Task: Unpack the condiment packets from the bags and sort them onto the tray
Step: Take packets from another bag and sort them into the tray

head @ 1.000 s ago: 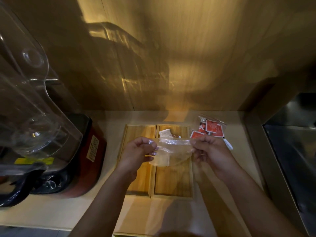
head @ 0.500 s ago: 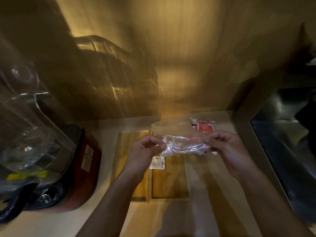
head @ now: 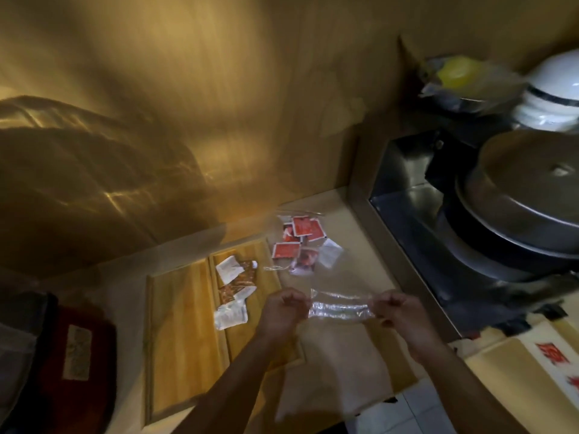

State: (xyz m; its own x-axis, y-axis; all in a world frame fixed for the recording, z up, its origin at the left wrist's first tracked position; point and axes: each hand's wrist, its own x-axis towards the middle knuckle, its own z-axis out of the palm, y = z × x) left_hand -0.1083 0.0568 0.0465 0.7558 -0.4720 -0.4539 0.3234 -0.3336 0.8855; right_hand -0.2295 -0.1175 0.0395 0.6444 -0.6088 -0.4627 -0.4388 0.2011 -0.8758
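Note:
A two-compartment wooden tray (head: pixel 181 333) lies on the counter. Several white and brown condiment packets (head: pixel 233 291) lie in its right compartment; the left compartment is bare. My left hand (head: pixel 283 310) and my right hand (head: pixel 396 313) each pinch one end of a clear plastic bag (head: pixel 340 308), stretched flat between them just right of the tray. It looks empty. Behind my hands, a second clear bag (head: pixel 302 242) holding several red packets and a white one rests on the counter.
A red-based blender (head: pixel 72 349) stands at the left edge. A steel recess with a lidded metal pot (head: pixel 520 202) sits on the right, white bowls (head: pixel 551 98) and a bagged yellow item (head: pixel 457 70) behind it. Printed paper (head: pixel 532 371) lies at lower right.
The view has swung right. The packets that were in the held bag now lie in the tray's right compartment. My hands moved right of the tray and pulled the bag taut.

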